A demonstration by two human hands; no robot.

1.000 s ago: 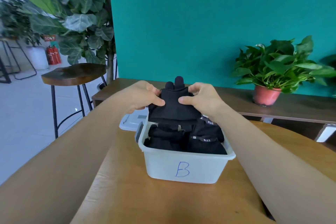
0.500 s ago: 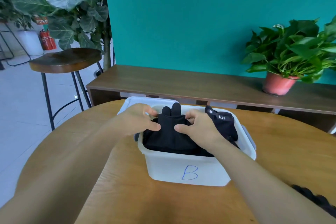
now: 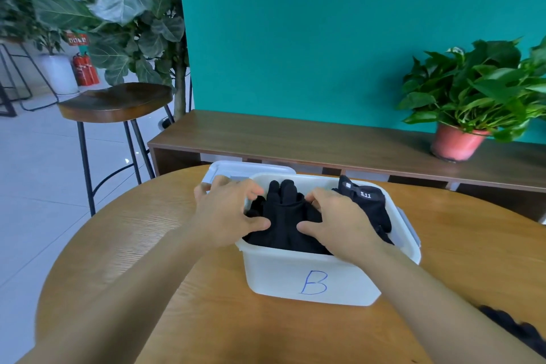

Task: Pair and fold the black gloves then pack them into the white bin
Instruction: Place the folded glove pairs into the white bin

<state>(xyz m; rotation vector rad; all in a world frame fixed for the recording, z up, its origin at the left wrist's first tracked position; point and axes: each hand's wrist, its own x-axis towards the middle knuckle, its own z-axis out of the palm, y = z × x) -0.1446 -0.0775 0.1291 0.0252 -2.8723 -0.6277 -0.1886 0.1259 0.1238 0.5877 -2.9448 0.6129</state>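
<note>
In the white bin (image 3: 295, 272), the left hand (image 3: 230, 213) and right hand (image 3: 336, 221) each grasp the folded black gloves (image 3: 283, 216), thumbs on top and fingers curled over the far edge.

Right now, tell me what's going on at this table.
A person holds a folded glove pair with left hand and right hand, low inside the white bin marked B. Another black glove tagged 5.11 lies in the bin to its right. The lid lies behind the bin on the table; more black fabric sits near the right edge.
</note>
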